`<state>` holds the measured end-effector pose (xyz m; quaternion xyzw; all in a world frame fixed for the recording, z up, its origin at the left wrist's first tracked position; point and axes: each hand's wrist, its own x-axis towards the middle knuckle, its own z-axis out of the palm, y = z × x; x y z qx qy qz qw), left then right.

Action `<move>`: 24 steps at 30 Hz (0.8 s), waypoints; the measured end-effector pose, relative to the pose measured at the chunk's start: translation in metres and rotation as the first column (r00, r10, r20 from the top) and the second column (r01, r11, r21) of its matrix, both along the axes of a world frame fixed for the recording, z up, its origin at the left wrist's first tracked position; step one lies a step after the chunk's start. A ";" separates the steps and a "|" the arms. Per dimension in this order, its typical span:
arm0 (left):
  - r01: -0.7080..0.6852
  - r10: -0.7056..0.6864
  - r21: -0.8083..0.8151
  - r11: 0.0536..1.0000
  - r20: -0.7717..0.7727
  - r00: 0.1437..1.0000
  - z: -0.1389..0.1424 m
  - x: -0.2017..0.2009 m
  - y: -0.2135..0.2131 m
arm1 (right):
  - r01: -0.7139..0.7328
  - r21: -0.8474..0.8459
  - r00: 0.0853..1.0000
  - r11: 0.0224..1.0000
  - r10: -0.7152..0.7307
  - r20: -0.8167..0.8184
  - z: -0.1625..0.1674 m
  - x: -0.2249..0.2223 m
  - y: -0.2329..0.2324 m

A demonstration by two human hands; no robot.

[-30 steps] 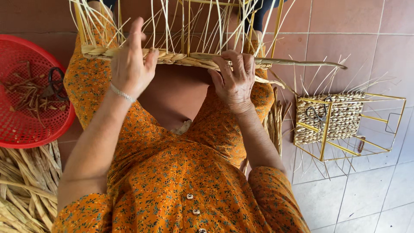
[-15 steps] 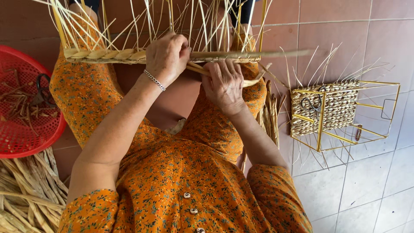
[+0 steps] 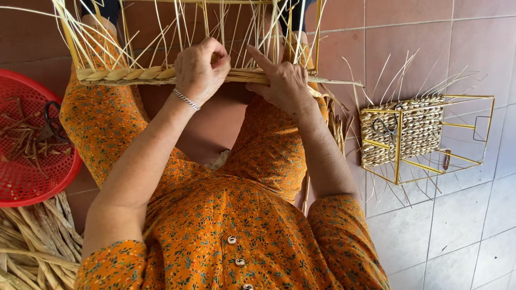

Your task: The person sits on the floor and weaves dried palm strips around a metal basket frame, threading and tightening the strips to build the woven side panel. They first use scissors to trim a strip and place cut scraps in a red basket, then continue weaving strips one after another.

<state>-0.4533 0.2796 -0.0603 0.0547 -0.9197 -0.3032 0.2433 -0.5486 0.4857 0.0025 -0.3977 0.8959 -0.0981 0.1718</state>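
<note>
A yellow wire frame [image 3: 317,32] with thin straw strands standing up through it rests across my knees. Along its near side runs a braided straw band [image 3: 126,74]. My left hand [image 3: 201,70] is closed around the braid near the middle. My right hand [image 3: 282,83] presses on the braid just to its right, with the index finger stretched toward the left hand. A silver bracelet [image 3: 186,100] circles my left wrist. I am sitting in an orange flowered dress [image 3: 215,236].
A red plastic basket [image 3: 24,185] at the left holds dark scissors [image 3: 51,126] and straw scraps. Below it lies a bundle of dried straw [image 3: 32,247]. At the right, on the tiled floor, stands a second wire frame partly woven [image 3: 400,134], with scissors on it.
My left hand has moved from the left end of the braid to its middle and closed on it. My right hand has shifted onto the braid beside it. The camera view has moved slightly.
</note>
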 end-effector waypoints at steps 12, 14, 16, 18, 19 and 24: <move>0.331 -0.383 0.437 0.836 0.032 0.923 0.025 0.034 -0.018 | -0.154 -0.345 0.956 0.926 0.052 -0.287 0.068 0.006 0.011; 0.355 -0.417 0.432 0.829 0.054 0.907 0.027 0.036 -0.017 | -0.259 -0.380 0.858 0.888 0.031 -0.512 0.074 0.021 -0.006; 0.343 -0.401 0.373 0.862 0.090 0.912 0.028 0.038 -0.013 | -0.378 -0.339 0.716 0.861 0.040 -0.697 0.079 0.030 -0.020; 0.323 -0.377 0.326 0.889 0.120 0.918 0.028 0.036 -0.009 | -0.482 -0.231 0.548 0.845 0.084 -0.833 0.081 0.033 -0.027; 0.313 -0.364 0.301 0.901 0.132 0.922 0.027 0.035 -0.008 | -0.410 -0.156 0.579 0.899 0.124 -0.805 0.082 0.030 -0.027; 0.211 -0.228 0.110 0.971 0.178 0.957 0.020 0.027 0.006 | -0.112 0.015 0.952 0.994 0.111 -0.285 0.077 -0.022 -0.010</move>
